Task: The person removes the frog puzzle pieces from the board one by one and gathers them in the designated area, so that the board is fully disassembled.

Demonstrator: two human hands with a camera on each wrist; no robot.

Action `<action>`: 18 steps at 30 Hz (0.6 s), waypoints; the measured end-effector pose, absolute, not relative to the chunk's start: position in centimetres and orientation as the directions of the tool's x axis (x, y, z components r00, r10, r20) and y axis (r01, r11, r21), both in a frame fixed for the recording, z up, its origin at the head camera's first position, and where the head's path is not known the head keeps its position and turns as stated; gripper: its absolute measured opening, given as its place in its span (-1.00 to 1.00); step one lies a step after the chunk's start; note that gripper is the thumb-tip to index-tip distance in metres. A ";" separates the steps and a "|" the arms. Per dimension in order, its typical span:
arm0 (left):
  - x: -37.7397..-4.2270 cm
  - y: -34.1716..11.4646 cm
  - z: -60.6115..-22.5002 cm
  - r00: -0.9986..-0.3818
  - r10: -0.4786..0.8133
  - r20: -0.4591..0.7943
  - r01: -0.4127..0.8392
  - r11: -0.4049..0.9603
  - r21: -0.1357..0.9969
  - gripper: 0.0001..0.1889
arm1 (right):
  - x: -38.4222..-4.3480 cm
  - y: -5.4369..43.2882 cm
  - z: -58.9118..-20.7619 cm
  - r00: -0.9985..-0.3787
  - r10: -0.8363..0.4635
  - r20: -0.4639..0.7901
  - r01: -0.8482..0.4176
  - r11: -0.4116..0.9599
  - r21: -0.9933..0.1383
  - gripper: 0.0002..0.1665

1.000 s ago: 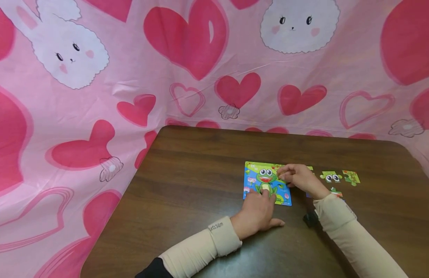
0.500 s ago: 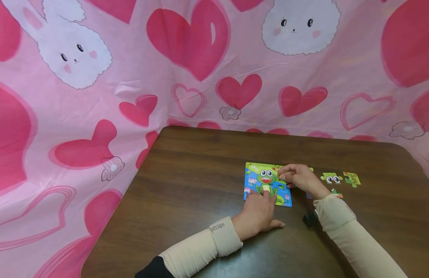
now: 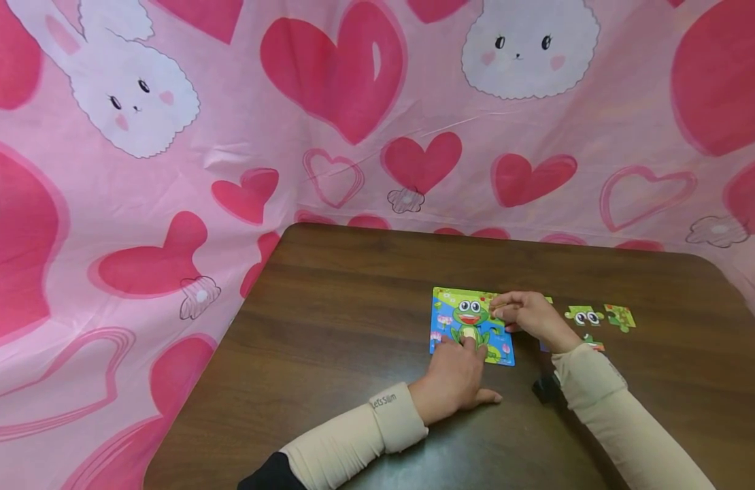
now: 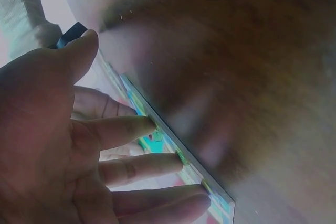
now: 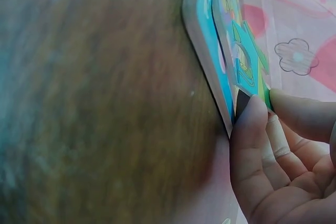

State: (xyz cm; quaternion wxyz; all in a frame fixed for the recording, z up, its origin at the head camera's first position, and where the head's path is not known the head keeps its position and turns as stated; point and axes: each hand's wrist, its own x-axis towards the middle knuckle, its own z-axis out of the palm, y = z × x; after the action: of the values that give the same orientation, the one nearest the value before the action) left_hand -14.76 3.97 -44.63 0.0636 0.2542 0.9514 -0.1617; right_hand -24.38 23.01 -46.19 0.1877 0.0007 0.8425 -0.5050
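A frog puzzle board point(image 3: 445, 306) with a blue border lies on the table. My left hand point(image 3: 451, 378) rests its outstretched fingertips on the board's near side, thumb spread over the table. In the left wrist view, the straight fingers point(image 4: 126, 171) touch the board's printed face. At the board's right side, my right hand point(image 3: 530, 318) pinches a puzzle piece point(image 5: 267, 98), mostly covered by the fingers. The right wrist view shows the green edge of this piece between thumb and finger, beside a dark gap in the board.
To the right lie loose puzzle pieces: one with two eyes point(image 3: 585, 316), a green and yellow one point(image 3: 620, 317), and one with red and green point(image 3: 593, 343), partly behind the right wrist. Another peeks out behind the right hand. A heart-patterned pink cloth point(image 3: 353, 82) hangs behind the brown table point(image 3: 328, 292).
The head view has shifted very slightly. Both hands stay almost where they were: the left on the board, the right pinching the piece at its right side.
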 end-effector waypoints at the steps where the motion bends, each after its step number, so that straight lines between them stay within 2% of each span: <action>1: -14.8 4.0 -44.6 -0.862 0.463 -0.205 0.505 0.819 -0.274 -0.06 | -24.4 23.0 -46.2 -0.929 -0.186 -0.320 0.194 0.491 -0.849 -0.59; 18: -14.8 4.4 -44.4 -0.870 0.423 -0.255 0.485 0.828 -0.282 -0.05 | -24.7 25.5 -43.7 -0.934 -0.205 -0.294 0.201 0.380 -0.903 -0.36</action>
State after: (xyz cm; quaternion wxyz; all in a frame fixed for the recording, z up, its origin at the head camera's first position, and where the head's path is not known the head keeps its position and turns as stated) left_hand -14.83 4.35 -44.45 0.0913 0.2386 0.9516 -0.1710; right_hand -24.73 25.53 -43.66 0.1821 -0.0014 0.8105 -0.5568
